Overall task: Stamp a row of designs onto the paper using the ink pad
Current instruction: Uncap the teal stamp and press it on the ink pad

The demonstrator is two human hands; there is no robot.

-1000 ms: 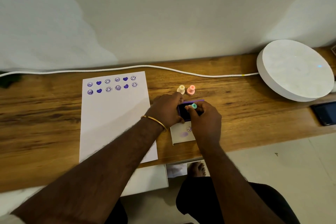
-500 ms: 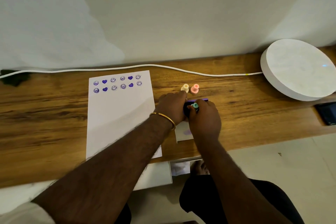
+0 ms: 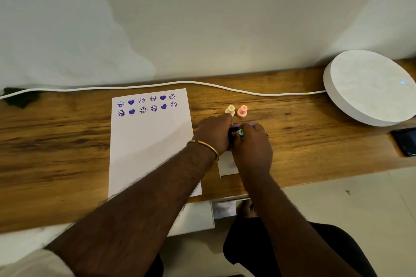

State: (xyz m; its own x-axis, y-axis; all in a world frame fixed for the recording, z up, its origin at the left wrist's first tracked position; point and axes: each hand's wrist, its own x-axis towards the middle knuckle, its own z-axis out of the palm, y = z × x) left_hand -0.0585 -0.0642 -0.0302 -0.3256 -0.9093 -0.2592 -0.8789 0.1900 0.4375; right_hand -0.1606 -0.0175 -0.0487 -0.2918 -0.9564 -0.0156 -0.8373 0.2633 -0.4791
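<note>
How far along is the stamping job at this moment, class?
Done: two rows of six purple designs at the top of the paper. In hand: the right hand holds a teal stamp at the ink pad, steadied by the left hand. Left: the third row; the paper below is blank.

Three stamps (image 3: 242, 111), twelve prints (image 3: 131, 102), one paper (image 3: 148, 141)

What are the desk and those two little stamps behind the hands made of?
The desk looks like wood or wood-look laminate: brown streaked grain, slight sheen. The cream stamp and pink stamp seem moulded plastic: smooth, pastel, matte.
</note>
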